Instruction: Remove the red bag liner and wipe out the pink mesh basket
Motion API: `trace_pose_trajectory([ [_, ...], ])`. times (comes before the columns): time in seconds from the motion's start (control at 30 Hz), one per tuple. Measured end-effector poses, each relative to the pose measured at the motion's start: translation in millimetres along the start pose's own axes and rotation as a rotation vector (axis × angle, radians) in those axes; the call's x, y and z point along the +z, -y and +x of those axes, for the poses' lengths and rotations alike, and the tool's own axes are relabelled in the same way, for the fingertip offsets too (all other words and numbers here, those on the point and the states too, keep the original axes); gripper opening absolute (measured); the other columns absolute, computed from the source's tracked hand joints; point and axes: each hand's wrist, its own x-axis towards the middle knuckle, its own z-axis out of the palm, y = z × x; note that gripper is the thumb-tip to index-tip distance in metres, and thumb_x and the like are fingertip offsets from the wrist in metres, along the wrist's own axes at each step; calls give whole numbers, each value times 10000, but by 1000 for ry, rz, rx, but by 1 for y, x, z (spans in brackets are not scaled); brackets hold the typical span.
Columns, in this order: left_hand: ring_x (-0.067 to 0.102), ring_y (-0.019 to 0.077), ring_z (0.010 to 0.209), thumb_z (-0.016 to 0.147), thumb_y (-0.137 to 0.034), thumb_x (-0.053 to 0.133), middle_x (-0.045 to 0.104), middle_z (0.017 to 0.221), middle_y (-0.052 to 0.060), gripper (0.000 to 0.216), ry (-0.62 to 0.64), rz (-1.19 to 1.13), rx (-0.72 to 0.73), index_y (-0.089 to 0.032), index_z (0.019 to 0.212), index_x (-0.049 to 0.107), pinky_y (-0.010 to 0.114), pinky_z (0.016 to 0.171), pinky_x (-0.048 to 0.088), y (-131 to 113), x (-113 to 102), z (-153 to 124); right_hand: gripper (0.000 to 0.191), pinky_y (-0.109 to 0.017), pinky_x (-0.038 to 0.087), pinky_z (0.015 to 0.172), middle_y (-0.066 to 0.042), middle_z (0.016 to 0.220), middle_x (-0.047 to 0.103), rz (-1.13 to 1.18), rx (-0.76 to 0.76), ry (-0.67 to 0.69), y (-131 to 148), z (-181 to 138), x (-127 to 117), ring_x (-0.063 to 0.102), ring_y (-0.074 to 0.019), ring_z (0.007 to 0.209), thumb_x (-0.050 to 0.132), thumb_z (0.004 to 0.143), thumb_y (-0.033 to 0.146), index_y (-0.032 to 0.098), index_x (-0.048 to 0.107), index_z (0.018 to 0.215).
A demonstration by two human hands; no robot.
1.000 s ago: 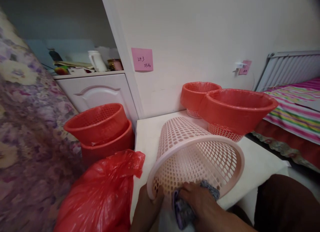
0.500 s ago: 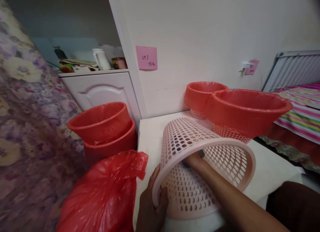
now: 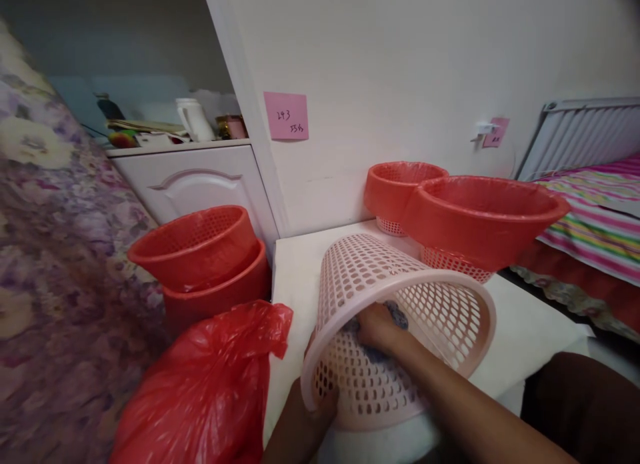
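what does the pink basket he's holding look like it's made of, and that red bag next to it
The pink basket looks like moulded plastic, smooth with a slight sheen: stiff walls pierced by even rows of holes and a solid rim. The red bag looks like thin plastic film, glossy and crinkled, with bright highlights along its folds.

1. The place is a home, most likely a bedroom.
2. At the far right a bed (image 3: 595,211) carries a bright striped cover, with a white radiator (image 3: 580,134) against the wall behind it.
3. At the far left a white cabinet (image 3: 195,184) with a panelled door holds household clutter, among it a white jug (image 3: 193,119).
4. A flowered fabric (image 3: 55,264) fills the near left.
5. Pink sticky notes, one at (image 3: 286,116), are stuck to the plain white wall.
6. Plastic laundry-style baskets (image 3: 200,251) stand about the room.
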Motion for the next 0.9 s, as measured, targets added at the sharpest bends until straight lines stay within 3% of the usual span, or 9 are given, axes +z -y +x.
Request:
trace_pose_trajectory([
  [0.07, 697, 274, 873, 787, -453, 564, 761, 857, 96, 328, -19, 42, 15, -169, 898, 683, 358, 736, 583, -2, 0, -1, 606, -405, 464, 877, -126, 1204, 620, -18, -45, 19, 3, -29, 3, 582, -321, 1096, 627, 575, 83, 186, 593, 1171],
  [0.23, 694, 261, 789, 787, -436, 573, 727, 723, 67, 277, -130, 89, 79, -175, 807, 666, 344, 695, 577, 5, -1, 0, 615, -395, 447, 882, -81, 1200, 607, 51, -153, 57, 6, -102, 12, 566, -294, 1073, 610, 552, 112, 231, 585, 1155],
  [0.4, 677, 234, 701, 805, -397, 551, 723, 747, 39, 282, -308, 207, 100, -162, 931, 641, 333, 633, 551, 17, -9, 6, 545, -312, 460, 840, -34, 1141, 650, 258, -264, 200, 13, -128, -1, 604, -252, 1019, 636, 531, 101, 276, 634, 1047],
  [0.5, 668, 240, 667, 785, -450, 556, 715, 711, 35, 308, -497, 260, 106, -175, 879, 657, 337, 609, 525, 19, -12, 6, 510, -231, 459, 822, 24, 1067, 670, 393, -342, 205, 14, -116, -12, 631, -177, 972, 573, 565, 64, 279, 637, 1023],
  [0.63, 611, 209, 571, 774, -458, 569, 654, 598, 6, 275, -655, 273, 122, -204, 701, 646, 314, 564, 484, 15, -9, -1, 553, -263, 454, 886, -11, 1047, 662, 391, -305, -33, 10, -70, -19, 607, -191, 1025, 502, 540, -10, 235, 635, 1018],
  [0.7, 580, 190, 536, 781, -436, 566, 621, 564, -8, 267, -678, 277, 151, -220, 631, 611, 302, 551, 471, 12, -8, -4, 587, -313, 427, 978, -46, 1180, 641, 320, -187, -176, 8, -38, -20, 558, -218, 1155, 512, 581, -16, 231, 613, 1104],
  [0.77, 568, 183, 514, 779, -420, 565, 607, 546, -11, 266, -658, 278, 180, -229, 596, 586, 299, 543, 475, 11, -8, -6, 502, -375, 390, 1045, -75, 1310, 587, 288, -55, -273, 9, -6, -19, 489, -247, 1261, 547, 714, 65, 227, 576, 1188],
  [0.83, 571, 186, 501, 778, -415, 562, 593, 521, -13, 264, -635, 279, 191, -238, 583, 576, 300, 538, 488, 12, -8, -6, 352, -395, 386, 1054, -73, 1332, 575, 287, 4, -299, 12, 21, -13, 485, -236, 1267, 473, 866, 164, 239, 568, 1196],
  [0.9, 577, 194, 496, 777, -416, 560, 562, 481, -16, 272, -636, 290, 189, -247, 563, 562, 305, 544, 503, 13, -9, -4, 305, -393, 410, 1031, -67, 1299, 600, 285, 12, -273, 14, 38, -3, 521, -223, 1226, 403, 934, 195, 248, 585, 1172],
])
